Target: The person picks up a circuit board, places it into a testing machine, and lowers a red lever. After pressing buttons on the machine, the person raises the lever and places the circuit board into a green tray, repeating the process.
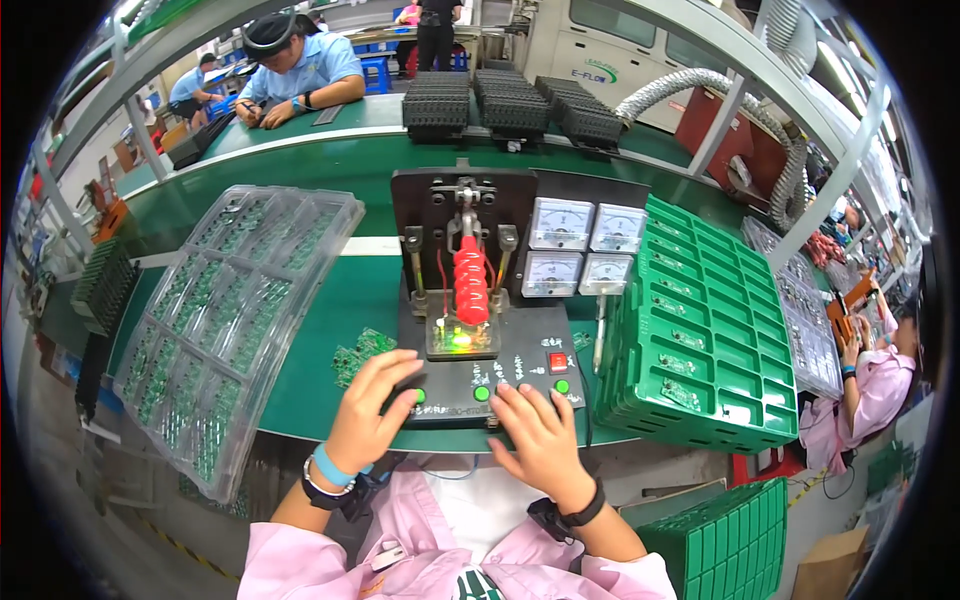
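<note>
A black test fixture (pixel 480 378) with a toggle clamp stands in front of me. Its red-wrapped handle (pixel 470 280) points down over a clear plate (pixel 462 340), where green and yellow lights glow. My left hand (pixel 368 412) is at the fixture's front left corner, fingers stretched out beside a green button (pixel 418 397); whether they touch it I cannot tell. With fingers spread, my right hand (pixel 540 436) lies over the front edge, between the middle green button (pixel 482 394) and the right one (pixel 562 386). Neither hand holds anything. Small green circuit boards (pixel 362 352) lie behind my left hand.
Left, a clear compartment tray (pixel 283 335) holds many circuit boards. Four dial meters (pixel 560 224) flank the fixture, beside stacked green trays (pixel 700 400). Black racks (pixel 436 104) stand at the back; a co-worker (pixel 300 75) sits behind. More green trays (pixel 735 545) stand low right.
</note>
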The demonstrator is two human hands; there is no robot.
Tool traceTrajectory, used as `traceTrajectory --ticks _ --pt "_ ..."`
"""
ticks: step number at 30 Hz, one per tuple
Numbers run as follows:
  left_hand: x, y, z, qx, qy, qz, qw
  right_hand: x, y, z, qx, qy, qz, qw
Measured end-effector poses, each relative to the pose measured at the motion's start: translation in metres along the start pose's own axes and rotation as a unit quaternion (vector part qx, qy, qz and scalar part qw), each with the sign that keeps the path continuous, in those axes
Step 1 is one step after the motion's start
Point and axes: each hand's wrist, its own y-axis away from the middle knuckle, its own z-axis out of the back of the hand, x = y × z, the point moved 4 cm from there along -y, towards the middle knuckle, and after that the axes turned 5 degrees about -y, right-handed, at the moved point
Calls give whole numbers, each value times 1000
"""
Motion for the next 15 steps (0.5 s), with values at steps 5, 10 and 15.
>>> traceTrajectory --ticks 5,10,15 --pt "-1 -28 18 7 -111 -51 992 3 -3 -7 -17 -13 4 1000" --pt "6 -55 22 177 -120 9 977 5 -3 -5 -19 1 5 1000" --pt "-5 -57 23 168 -196 -45 965 4 -42 13 96 -91 -67 989"
